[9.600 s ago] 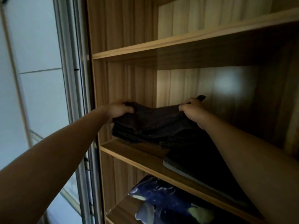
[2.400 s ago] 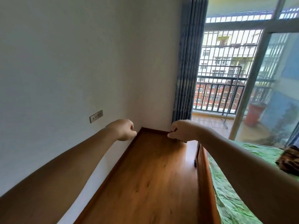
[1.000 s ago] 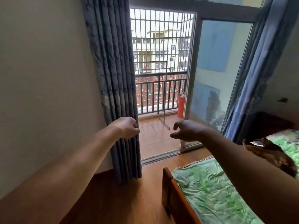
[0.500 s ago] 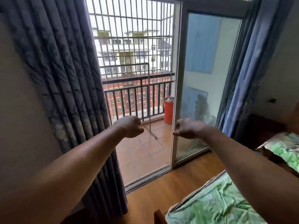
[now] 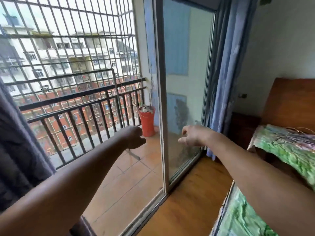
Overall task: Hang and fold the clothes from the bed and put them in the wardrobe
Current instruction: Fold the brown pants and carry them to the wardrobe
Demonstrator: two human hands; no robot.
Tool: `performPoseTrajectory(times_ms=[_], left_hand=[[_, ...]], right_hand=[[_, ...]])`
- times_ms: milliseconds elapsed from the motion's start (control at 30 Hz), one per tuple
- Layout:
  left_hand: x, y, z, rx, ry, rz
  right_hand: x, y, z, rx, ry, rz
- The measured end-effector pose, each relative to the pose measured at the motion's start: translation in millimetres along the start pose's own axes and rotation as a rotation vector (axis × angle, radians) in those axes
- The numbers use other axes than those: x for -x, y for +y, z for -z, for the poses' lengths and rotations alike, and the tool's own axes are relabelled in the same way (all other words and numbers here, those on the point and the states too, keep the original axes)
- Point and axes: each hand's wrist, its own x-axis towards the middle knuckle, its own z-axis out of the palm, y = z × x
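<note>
On the left hand [image 5: 134,137] we cannot see how the fingers lie behind its back. The bed [image 5: 288,150] runs off the right and near edges. We cannot identify the blurred thin strands [image 5: 300,132] on it. The left edge cuts the dark curtain [image 5: 20,150].

Both bare arms reach forward before a sliding glass door [image 5: 185,79]: the left hand [image 5: 134,137] is curled into a loose fist in front of the tiled balcony floor [image 5: 122,184], and the right hand [image 5: 192,135], fingers loosely bent and apart, hangs before the glass, neither holding anything. A red pot [image 5: 147,120] stands in the far corner of the balcony floor, just beside the door frame and the dark railing [image 5: 81,99]. A blue curtain [image 5: 225,65] hangs right of the door, a dark curtain [image 5: 17,150] at the left, and a bed [image 5: 286,150] with a green sheet stands on the wooden floor [image 5: 187,198].
</note>
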Motion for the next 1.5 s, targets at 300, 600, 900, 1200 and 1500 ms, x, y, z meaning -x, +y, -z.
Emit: performPoseTrajectory(times_ms=[300, 600, 900, 1200, 1500], left_hand=[[-169.3, 0.6, -13.1, -0.119, -0.056, -0.275], [-292.2, 126.4, -66.6, -0.081, -0.142, -0.587], [-417.4, 335.1, -123.1, -0.078, -0.193, -0.895], [-500.3, 503.8, -176.0, -0.056, -0.304, -1.1], [-568.3, 672.3, -249.4, -0.19, -0.394, -1.318]], right_hand=[[-90.8, 25.6, -6.6, -0.052, -0.02, -0.246], [-104.2, 149.7, -27.2, -0.119, -0.045, -0.599], [-120.7, 343.0, -20.1, -0.185, -0.037, -0.84], [-121.6, 478.7, -24.0, -0.254, -0.006, -1.047], [-144.8, 594.9, -46.9, -0.34, -0.028, -1.281]])
